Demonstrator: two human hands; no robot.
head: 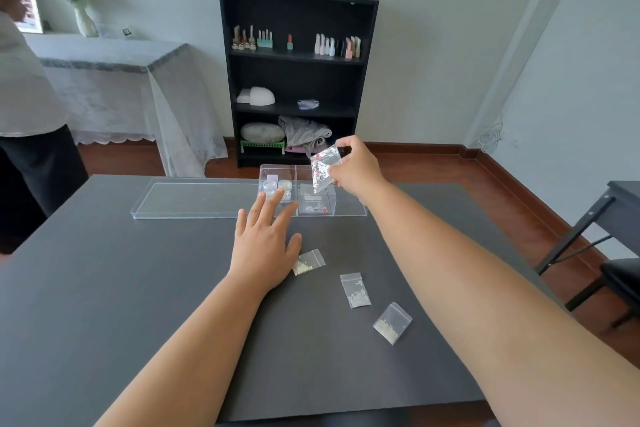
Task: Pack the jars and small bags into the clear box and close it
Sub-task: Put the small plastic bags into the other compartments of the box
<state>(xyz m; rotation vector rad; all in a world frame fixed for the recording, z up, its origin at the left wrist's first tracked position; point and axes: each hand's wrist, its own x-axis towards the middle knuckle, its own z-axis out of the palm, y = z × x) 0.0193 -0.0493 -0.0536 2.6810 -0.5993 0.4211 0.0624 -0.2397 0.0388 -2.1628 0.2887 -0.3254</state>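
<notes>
A clear two-compartment box (297, 173) stands at the far middle of the dark table. Small jars (277, 185) sit in its left compartment; a small bag lies at the bottom of the right one. My right hand (353, 166) pinches a clear small bag with red bits (323, 168) just above the right compartment. My left hand (265, 243) lies flat with fingers spread, fingertips at the box's near left wall. Three small bags with pale beads lie loose on the table: one (308, 262) beside my left thumb, one (355, 289) and one (392, 322) nearer right.
A long clear lid or tray (194, 198) lies flat left of and under the box. A black bookshelf (296, 76) stands behind the table. A person (31, 107) stands at the far left. A black chair (609, 253) is at the right.
</notes>
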